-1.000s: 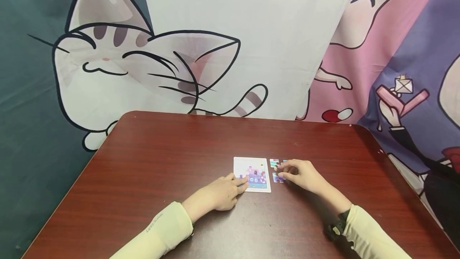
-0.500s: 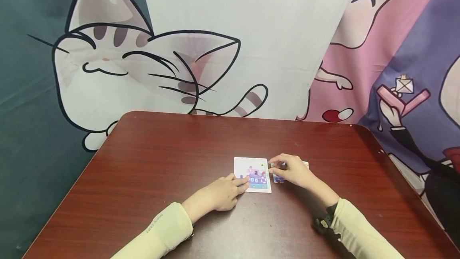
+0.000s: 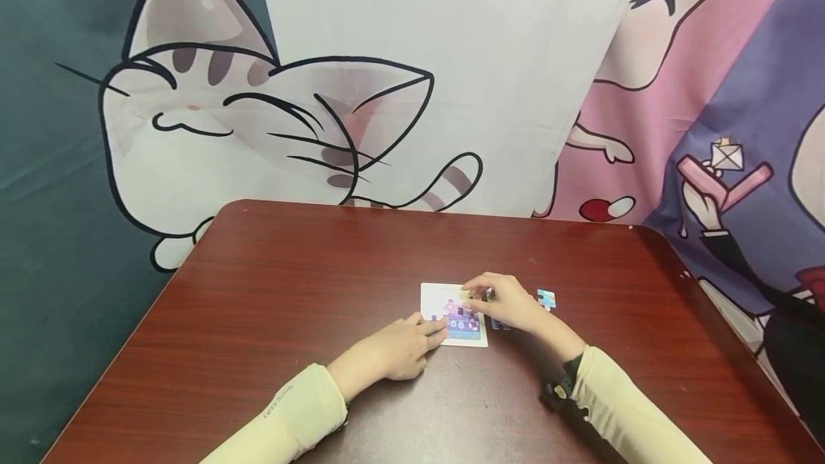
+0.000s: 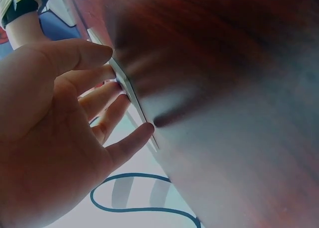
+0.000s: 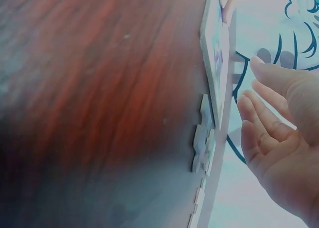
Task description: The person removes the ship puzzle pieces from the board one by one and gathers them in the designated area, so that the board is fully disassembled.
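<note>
A white-bordered jigsaw board (image 3: 473,341) with a pink and purple picture lies flat on the table. My left hand (image 3: 402,349) rests its fingers on the board's left side; the left wrist view shows them spread along the board's edge (image 4: 133,96). Over the board's upper right corner hovers my right hand (image 3: 509,303), fingers loosely bent. In the right wrist view its thumb and fingers stand apart and no piece shows between them. Close to the board are loose jigsaw pieces (image 5: 201,141), partly hidden by the right hand in the head view. Another jigsaw piece (image 3: 546,298) lies farther right.
The brown wooden table (image 3: 290,292) extends around the board on all sides. Behind its far edge hangs a cloth backdrop (image 3: 490,34) with cartoon cats and figures.
My right hand has moved left, from above the loose pieces to over the board's upper right corner, uncovering the piece at the right. My left hand has stayed on the board.
</note>
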{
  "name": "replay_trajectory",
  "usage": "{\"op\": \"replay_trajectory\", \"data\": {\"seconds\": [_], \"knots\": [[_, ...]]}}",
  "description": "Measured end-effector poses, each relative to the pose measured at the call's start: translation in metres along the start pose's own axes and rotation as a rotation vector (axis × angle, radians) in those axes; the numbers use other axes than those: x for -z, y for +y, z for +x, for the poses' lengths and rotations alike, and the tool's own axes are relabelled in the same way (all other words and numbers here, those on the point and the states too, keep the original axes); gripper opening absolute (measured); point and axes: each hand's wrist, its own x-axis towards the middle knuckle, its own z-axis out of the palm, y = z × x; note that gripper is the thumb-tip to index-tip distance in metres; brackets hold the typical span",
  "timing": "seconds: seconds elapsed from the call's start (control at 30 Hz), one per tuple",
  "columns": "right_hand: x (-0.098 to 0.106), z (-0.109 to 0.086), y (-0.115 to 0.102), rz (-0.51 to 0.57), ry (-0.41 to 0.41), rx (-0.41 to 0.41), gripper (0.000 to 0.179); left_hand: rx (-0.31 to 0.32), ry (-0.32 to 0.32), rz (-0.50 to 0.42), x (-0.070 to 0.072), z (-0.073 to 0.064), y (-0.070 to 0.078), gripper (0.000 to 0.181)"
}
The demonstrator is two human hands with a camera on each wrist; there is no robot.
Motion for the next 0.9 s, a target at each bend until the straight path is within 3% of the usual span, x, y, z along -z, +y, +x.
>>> {"op": "replay_trajectory", "data": {"seconds": [0.23,0.7,0.9], "knots": [[-0.003,0.008,-0.007,-0.006,-0.033,0.027,0.025,-0.007,0.011,0.017,0.001,-0.001,0.0,0.052],[-0.01,0.019,-0.014,-0.015,-0.187,-0.021,0.031,-0.006,0.007,0.046,0.001,0.002,0.001,0.052],[-0.012,0.024,-0.019,-0.031,-0.248,-0.063,0.03,-0.032,0.06,0.121,0.002,0.003,0.003,0.046]]}}
